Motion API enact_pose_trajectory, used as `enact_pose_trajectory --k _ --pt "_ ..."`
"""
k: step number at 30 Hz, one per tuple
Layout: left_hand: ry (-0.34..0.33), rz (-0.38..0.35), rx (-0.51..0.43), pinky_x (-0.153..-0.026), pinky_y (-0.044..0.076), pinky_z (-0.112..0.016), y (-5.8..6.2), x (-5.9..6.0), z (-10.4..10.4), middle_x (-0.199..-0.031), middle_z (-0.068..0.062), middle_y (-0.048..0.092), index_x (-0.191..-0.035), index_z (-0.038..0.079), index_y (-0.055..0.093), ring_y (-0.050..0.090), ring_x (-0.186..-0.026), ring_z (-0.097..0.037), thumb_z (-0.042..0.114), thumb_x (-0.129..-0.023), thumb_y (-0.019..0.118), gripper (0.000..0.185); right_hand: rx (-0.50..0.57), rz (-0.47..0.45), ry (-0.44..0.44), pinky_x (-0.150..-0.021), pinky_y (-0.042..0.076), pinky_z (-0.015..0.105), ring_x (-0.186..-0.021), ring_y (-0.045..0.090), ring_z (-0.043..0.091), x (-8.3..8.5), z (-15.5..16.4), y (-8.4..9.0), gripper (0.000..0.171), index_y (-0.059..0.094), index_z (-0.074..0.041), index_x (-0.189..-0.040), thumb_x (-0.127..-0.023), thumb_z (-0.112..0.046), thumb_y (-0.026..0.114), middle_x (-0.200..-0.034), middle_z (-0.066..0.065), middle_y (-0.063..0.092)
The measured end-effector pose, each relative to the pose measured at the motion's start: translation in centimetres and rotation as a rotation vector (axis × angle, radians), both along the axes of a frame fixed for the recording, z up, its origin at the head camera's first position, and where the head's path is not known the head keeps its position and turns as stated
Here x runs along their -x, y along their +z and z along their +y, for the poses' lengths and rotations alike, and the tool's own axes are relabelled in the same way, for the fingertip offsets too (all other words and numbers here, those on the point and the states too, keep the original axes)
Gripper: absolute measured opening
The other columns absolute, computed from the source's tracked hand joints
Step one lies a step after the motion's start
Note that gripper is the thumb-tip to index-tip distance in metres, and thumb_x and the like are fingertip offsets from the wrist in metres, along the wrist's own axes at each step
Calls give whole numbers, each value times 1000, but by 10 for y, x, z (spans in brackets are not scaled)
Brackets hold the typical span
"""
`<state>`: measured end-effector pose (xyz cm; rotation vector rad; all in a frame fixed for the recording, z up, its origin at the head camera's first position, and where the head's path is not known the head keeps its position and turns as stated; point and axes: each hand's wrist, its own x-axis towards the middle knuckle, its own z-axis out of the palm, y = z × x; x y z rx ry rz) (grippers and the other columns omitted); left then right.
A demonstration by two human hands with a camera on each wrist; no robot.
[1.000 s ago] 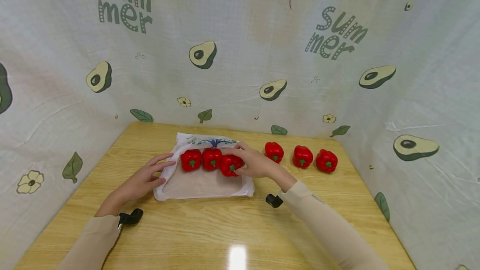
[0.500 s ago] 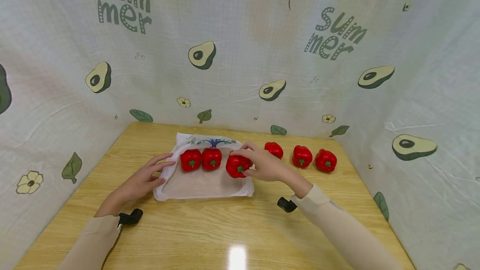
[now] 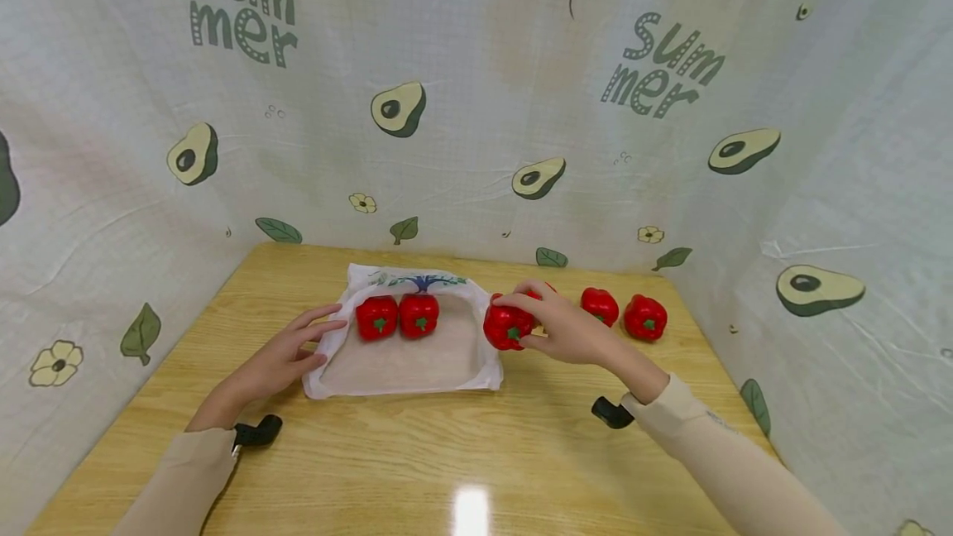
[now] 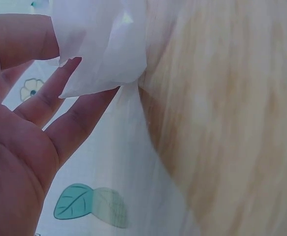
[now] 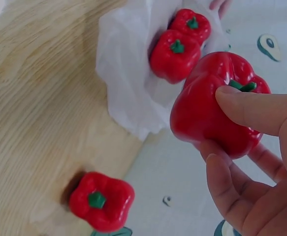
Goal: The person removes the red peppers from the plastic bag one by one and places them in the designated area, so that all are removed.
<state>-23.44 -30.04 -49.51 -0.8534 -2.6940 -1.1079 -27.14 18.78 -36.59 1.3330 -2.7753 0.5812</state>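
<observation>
My right hand (image 3: 569,323) holds a red bell pepper (image 3: 508,326) with a green stem, thumb on one side and fingers on the other. In the right wrist view this pepper (image 5: 217,105) is held off the table. It is at the right edge of a white plastic bag (image 3: 487,370), spread with its mouth facing me. Two bell peppers, a left one (image 3: 377,318) and a right one (image 3: 419,316), lie side by side inside the bag. The extended fingers of my left hand (image 3: 279,362) touch the bag's left edge; their tips go partly behind the plastic (image 4: 104,49) in the left wrist view.
Right of the bag, two bell peppers, a nearer one (image 3: 645,318) and its neighbour (image 3: 599,306), sit on the wooden table (image 3: 372,461). Another pepper is mostly hidden behind my right hand. A printed cloth (image 3: 462,106) hangs behind and at both sides.
My right hand has lifted its bell pepper from beside the other two in the bag and carried it rightward to the bag's edge. My left hand has stayed in place.
</observation>
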Motion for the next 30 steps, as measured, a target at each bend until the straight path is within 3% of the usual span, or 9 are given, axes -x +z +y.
enact_pose_trajectory --k 4,6,9,14,19,24,30 --pt "-6 -21 -21 -97 58 -53 -1 0 0 -169 -18 32 -152 3 56 36 -147 -45 -10 -95 71 61 -7 10 -31 -86 62 30 -105 68 20 -3 13 2 67 58 -17 -151 -91 -5 84 -140 8 52" --pt "-11 -17 -27 -96 58 -54 -1 0 0 -169 -18 32 -152 3 55 36 -147 -45 -11 -94 71 61 -13 23 -38 -83 61 28 -102 67 19 -5 19 1 68 58 -17 -151 -90 -5 85 -140 8 53" --pt "-12 -3 -20 -97 59 -47 -1 0 -1 -169 -19 32 -152 2 56 37 -147 -44 -11 -94 72 61 -33 41 -50 -80 60 26 -98 65 16 -9 27 -1 69 59 -18 -150 -89 -6 87 -137 6 54" --pt "-1 15 -5 -99 55 -23 0 -1 0 -167 -18 35 -151 3 57 38 -145 -41 -10 -93 73 62 -37 56 -48 -79 60 26 -96 65 16 -14 39 -7 69 60 -16 -148 -86 -4 88 -135 7 55" --pt "-7 2 -14 -98 52 -20 1 -1 1 -168 -18 34 -151 2 57 38 -145 -41 -9 -94 73 61 -40 51 -65 -76 60 28 -92 64 15 -15 51 -15 70 59 -16 -149 -86 -2 87 -134 7 56" --pt "-8 -13 -22 -98 57 -31 1 -1 2 -168 -18 33 -151 2 56 37 -146 -43 -9 -94 72 60 -17 87 -60 -73 59 26 -82 62 11 -14 61 -24 69 61 -14 -147 -85 -1 88 -133 9 56" --pt "1 -18 -19 -97 60 -46 2 -2 2 -168 -18 33 -151 2 56 38 -146 -45 -8 -95 72 59 16 86 -63 -71 61 30 -82 61 11 -12 71 -37 69 63 -13 -145 -83 2 89 -135 11 56"
